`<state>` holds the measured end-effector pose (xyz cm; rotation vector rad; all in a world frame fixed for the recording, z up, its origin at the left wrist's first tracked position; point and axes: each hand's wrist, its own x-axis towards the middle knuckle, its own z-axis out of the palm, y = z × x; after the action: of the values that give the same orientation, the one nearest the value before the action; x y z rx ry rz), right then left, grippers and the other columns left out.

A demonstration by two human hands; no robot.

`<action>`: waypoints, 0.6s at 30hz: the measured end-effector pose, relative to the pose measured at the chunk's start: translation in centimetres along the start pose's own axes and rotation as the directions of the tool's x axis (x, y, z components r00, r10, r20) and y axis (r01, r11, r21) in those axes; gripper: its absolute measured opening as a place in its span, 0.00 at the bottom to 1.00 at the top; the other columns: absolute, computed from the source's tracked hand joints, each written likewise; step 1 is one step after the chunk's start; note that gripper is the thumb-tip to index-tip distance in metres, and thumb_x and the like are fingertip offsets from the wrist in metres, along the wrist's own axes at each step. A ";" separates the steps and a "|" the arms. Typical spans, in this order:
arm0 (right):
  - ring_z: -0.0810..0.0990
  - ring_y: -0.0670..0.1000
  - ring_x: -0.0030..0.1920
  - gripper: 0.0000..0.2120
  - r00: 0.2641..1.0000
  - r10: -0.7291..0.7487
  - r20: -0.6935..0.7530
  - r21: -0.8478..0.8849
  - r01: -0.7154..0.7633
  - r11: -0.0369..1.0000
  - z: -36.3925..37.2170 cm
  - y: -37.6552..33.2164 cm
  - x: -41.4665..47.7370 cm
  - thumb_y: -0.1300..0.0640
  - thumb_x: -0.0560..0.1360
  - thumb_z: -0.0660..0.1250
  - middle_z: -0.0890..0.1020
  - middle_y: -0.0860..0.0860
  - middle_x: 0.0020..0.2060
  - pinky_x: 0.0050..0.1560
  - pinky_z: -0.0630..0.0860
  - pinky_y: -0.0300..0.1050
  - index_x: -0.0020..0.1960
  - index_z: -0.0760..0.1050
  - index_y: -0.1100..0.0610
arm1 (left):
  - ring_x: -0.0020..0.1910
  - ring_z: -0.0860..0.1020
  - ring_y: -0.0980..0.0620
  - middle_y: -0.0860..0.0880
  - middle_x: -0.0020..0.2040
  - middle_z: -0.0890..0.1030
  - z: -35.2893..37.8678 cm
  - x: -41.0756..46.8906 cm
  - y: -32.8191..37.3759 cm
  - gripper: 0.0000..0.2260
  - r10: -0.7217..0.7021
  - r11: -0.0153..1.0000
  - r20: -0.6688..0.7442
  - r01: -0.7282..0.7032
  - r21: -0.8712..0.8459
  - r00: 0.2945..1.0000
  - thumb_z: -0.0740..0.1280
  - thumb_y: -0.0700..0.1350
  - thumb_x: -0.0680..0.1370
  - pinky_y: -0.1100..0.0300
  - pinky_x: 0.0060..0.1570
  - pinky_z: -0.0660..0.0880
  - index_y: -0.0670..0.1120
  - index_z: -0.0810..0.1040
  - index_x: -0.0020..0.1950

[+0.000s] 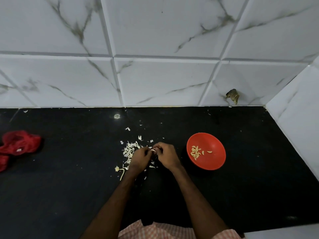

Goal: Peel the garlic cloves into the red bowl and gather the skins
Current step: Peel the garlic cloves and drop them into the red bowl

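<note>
On the black counter, my left hand (140, 156) and my right hand (167, 155) meet at their fingertips and pinch one small pale garlic clove (153, 150) between them. A loose heap of white garlic skins (129, 149) lies just left of and behind my left hand, with scraps scattered around both hands. A bare garlic stem with its root end (120, 170) lies near my left wrist. The red bowl (214, 161) stands to the right of my right hand and holds several peeled cloves (196, 152).
A crumpled red net bag (19, 144) lies at the counter's far left. A white marble-tiled wall (155, 80) rises behind the counter, with a side wall (296, 114) closing the right end. The counter's front edge (276, 228) shows at bottom right.
</note>
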<state>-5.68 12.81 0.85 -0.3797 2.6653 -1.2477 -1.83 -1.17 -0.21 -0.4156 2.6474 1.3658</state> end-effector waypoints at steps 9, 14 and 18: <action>0.83 0.52 0.47 0.08 0.994 0.076 -0.078 -0.236 -0.093 0.967 -0.9 -0.4 -0.1 0.61 0.81 0.61 0.84 0.52 0.47 0.47 0.78 0.45 0.54 0.80 0.56 | 0.39 0.80 0.45 0.45 0.38 0.82 -0.2 -0.2 -0.2 0.10 -0.016 0.999 -0.014 0.016 -0.040 1.000 0.64 0.45 0.81 0.49 0.42 0.75 0.41 0.79 0.44; 0.82 0.47 0.47 0.11 0.995 0.092 -0.032 -0.136 -0.095 0.986 -0.7 0.0 0.2 0.69 0.77 0.66 0.83 0.51 0.47 0.49 0.79 0.44 0.54 0.81 0.57 | 0.39 0.81 0.47 0.47 0.39 0.83 -0.3 -0.2 -0.3 0.10 -0.019 0.999 -0.030 0.018 -0.034 0.999 0.63 0.45 0.81 0.49 0.43 0.76 0.42 0.81 0.46; 0.81 0.46 0.51 0.07 0.998 0.061 0.008 -0.026 -0.060 0.998 -0.4 -0.4 0.3 0.63 0.78 0.68 0.83 0.50 0.51 0.55 0.77 0.41 0.54 0.83 0.58 | 0.39 0.81 0.46 0.46 0.39 0.83 -0.5 -0.1 -0.3 0.09 -0.003 0.999 -0.021 0.003 -0.034 1.000 0.64 0.45 0.81 0.48 0.42 0.76 0.42 0.80 0.46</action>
<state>-6.05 12.80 1.40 -0.3049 2.6673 -1.1926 -1.62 -1.74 -0.12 -0.4405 2.6424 1.4155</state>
